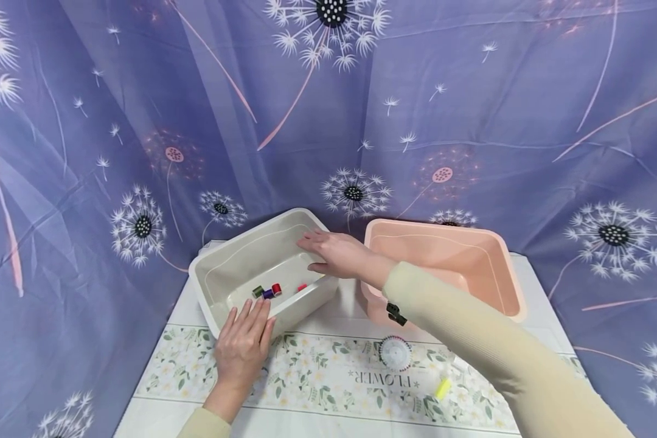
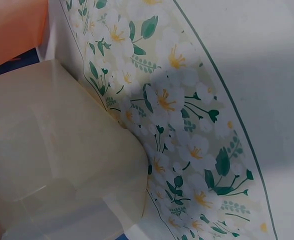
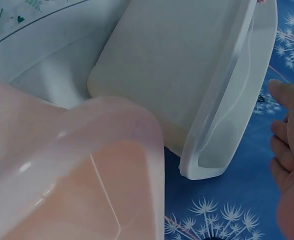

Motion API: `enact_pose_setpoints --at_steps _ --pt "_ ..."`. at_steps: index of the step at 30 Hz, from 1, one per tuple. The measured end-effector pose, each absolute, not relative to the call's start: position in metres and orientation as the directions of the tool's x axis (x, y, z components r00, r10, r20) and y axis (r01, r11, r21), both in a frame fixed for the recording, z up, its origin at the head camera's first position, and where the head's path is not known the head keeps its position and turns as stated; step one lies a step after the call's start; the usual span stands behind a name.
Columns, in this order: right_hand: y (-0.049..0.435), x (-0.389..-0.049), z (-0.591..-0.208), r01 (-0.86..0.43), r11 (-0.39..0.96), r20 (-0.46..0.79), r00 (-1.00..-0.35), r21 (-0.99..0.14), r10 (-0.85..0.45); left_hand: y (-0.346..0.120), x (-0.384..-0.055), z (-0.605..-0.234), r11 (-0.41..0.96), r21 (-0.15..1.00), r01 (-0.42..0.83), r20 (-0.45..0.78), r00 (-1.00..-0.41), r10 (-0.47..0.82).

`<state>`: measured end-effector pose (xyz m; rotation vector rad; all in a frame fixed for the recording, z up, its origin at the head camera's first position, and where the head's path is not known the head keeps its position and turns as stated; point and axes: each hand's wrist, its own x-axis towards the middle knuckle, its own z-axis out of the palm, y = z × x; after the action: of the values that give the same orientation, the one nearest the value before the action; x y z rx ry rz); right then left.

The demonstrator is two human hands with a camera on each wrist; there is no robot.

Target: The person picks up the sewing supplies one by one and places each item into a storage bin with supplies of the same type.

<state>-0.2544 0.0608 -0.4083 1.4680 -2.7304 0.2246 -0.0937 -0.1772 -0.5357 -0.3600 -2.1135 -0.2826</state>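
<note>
Inside the grey-white plastic tub (image 1: 219,280) lie small thread spools: a green one (image 1: 258,291), a purple one (image 1: 268,294) and a red one (image 1: 276,289) grouped together. Another red piece (image 1: 302,287) shows partly above the near wall. My left hand (image 1: 243,344) rests at the tub's near rim with its fingers extended. Over the tub's right end is my right hand (image 1: 336,252), fingers stretched out and holding nothing. The right wrist view shows the fingers (image 3: 284,145) of this hand at the right edge, beyond the tub's rim (image 3: 222,95).
A pink tub (image 1: 443,234) stands to the right, under my right forearm. On the floral table runner (image 1: 328,389) lie a round wheel of pins (image 1: 395,353) and a small yellow item (image 1: 443,389). A blue dandelion-print curtain (image 1: 306,121) hangs behind the tubs.
</note>
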Motion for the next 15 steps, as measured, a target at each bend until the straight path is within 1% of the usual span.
enact_pose_setpoints --at_steps 7,15 --pt "0.075 -0.244 -0.406 -0.838 0.531 0.137 -0.545 -0.128 -0.827 -0.178 -0.094 -0.536 0.931 0.061 0.360 0.842 -0.520 0.146" --pt "0.090 -0.230 -0.404 -0.833 0.535 0.172 -0.552 -0.140 -0.816 -0.177 -0.094 -0.536 0.929 0.068 0.363 0.840 -0.524 0.143"
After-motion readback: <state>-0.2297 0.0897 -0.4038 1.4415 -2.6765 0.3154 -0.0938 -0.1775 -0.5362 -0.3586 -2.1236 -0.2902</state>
